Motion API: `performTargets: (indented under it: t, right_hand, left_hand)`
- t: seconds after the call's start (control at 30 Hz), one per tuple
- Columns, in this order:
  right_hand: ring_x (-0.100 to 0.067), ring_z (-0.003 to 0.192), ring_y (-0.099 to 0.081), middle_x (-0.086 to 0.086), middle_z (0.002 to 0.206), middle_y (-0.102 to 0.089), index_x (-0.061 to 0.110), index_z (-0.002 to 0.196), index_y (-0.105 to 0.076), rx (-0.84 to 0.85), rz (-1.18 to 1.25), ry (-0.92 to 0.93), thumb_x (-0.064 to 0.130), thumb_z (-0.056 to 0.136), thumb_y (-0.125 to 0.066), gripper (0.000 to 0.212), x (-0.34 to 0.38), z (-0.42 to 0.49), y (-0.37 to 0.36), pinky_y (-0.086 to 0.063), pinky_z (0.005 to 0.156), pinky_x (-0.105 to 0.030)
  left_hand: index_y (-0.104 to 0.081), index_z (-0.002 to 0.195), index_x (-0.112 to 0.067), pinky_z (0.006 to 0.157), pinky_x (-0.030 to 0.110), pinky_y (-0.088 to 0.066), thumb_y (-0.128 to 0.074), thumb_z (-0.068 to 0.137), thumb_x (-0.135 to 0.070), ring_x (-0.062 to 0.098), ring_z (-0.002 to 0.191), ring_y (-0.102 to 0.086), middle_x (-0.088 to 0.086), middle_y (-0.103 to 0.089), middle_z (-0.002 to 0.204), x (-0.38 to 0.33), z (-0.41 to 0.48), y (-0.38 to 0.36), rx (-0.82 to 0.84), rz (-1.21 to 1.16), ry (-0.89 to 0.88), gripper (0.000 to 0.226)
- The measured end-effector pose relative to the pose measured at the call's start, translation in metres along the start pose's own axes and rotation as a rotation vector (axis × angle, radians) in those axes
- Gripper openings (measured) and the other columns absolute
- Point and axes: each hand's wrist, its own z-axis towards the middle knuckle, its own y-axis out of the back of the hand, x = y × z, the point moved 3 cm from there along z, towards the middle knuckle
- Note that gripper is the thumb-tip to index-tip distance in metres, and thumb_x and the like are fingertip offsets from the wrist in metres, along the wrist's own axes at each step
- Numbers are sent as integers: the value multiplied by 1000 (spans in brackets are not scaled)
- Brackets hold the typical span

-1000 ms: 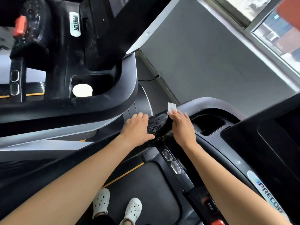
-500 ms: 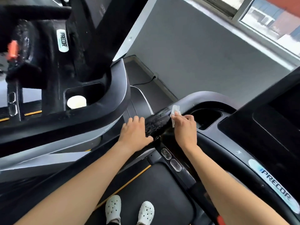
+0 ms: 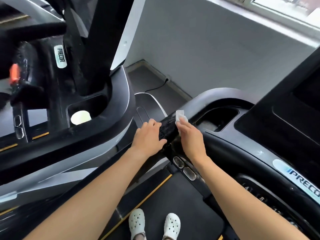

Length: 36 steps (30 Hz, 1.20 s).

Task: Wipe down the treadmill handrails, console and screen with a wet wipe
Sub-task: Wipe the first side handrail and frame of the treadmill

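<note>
Our left hand (image 3: 148, 137) rests on the left side of the handrail (image 3: 168, 126). Our right hand (image 3: 190, 137) lies on its right side and presses the wipe (image 3: 180, 116) onto it. Right of the handrail is a tray (image 3: 220, 118), with the screen (image 3: 285, 118) further right. Left of it stands a second treadmill (image 3: 103, 135), with a cup (image 3: 80, 117) in its holder (image 3: 102, 108). Below the handrail lies the belt (image 3: 173, 196), with our shoes (image 3: 136, 222) on it.

A grey wall (image 3: 216, 49) rises to a bright window (image 3: 285, 4); a black cable (image 3: 155, 88) trails across the dark floor (image 3: 138, 75).

wet wipe (image 3: 180, 113) mostly under right hand (image 3: 190, 140); logo (image 3: 297, 177) cut by edge
</note>
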Motion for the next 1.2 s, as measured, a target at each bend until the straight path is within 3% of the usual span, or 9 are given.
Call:
performTargets:
  t: [0.07, 0.17, 0.33, 0.47, 0.6, 0.73, 0.83, 1.03, 1.2]
  right_hand:
    - [-14, 96, -63, 9, 113, -64, 13, 102, -70, -121, 96, -107, 1, 102, -56, 19, -12, 13, 6, -38, 90, -14]
    - [-15, 91, -59, 2, 121, -64, 9, 96, -70, -217, 110, -220, 4, 102, -55, 17, -11, 17, 6, -49, 84, -26]
    - [-8, 94, -54, 4, 134, -53, 11, 117, -68, -177, 146, -254, 13, 105, -54, 18, 6, -13, -12, -41, 82, -17]
    - [-14, 89, -57, -1, 102, -64, 5, 90, -70, -247, 195, -378, 7, 99, -55, 18, -7, -5, -8, -41, 82, -21]
    - [-17, 78, -58, 1, 72, -62, 9, 62, -52, -221, 192, -524, 3, 88, -50, 27, -31, 12, -10, -40, 71, -30]
    - [-16, 90, -61, -1, 100, -65, 8, 89, -78, -186, 208, -530, 7, 97, -59, 21, -27, 3, -18, -34, 75, -8]
    - [-7, 82, -57, 9, 97, -59, 7, 93, -76, -113, 167, -423, 9, 98, -61, 16, -21, -13, -23, -35, 73, 0]
    - [-19, 86, -52, 4, 91, -66, 10, 80, -75, -16, -6, -112, 5, 94, -63, 19, -32, -12, -13, -48, 77, -34]
    - [-25, 88, -44, -5, 86, -70, 4, 92, -77, -69, -157, -229, 11, 99, -60, 19, -51, 18, 2, -46, 77, -43]
  left_hand:
    - [-44, 152, -19, 105, 44, -46, -70, 91, -53, 21, 126, -49, -2, -48, 140, 0, 1, 1, 7, -12, 10, 74]
    - [-46, 151, -19, 104, 46, -47, -72, 91, -50, 22, 127, -49, 0, -48, 140, -2, 2, 2, 8, -5, 36, 73]
    - [-46, 149, -17, 102, 46, -48, -72, 90, -49, 24, 129, -48, 2, -47, 140, -9, 5, 0, 6, 42, 69, 71]
    - [-47, 148, -16, 102, 47, -49, -74, 89, -47, 24, 128, -49, 2, -48, 140, -11, 5, 0, 1, 38, 81, 72]
    - [-47, 147, -16, 102, 46, -49, -74, 89, -46, 24, 127, -49, 1, -48, 138, -13, 4, 0, 4, 35, 98, 70]
    - [-46, 147, -15, 102, 46, -48, -73, 90, -45, 24, 126, -49, 2, -47, 138, -16, 3, 0, -4, 52, 100, 69]
    - [-46, 145, -15, 99, 44, -47, -71, 92, -44, 24, 124, -49, 3, -47, 136, -19, 1, -3, -22, 83, 101, 65]
    - [-45, 143, -15, 96, 42, -46, -68, 94, -43, 24, 121, -49, 3, -48, 133, -23, -2, -4, -44, 115, 93, 61]
    - [-42, 147, -15, 99, 42, -46, -67, 96, -44, 23, 124, -49, 4, -48, 137, -23, -3, -6, -48, 113, 92, 64]
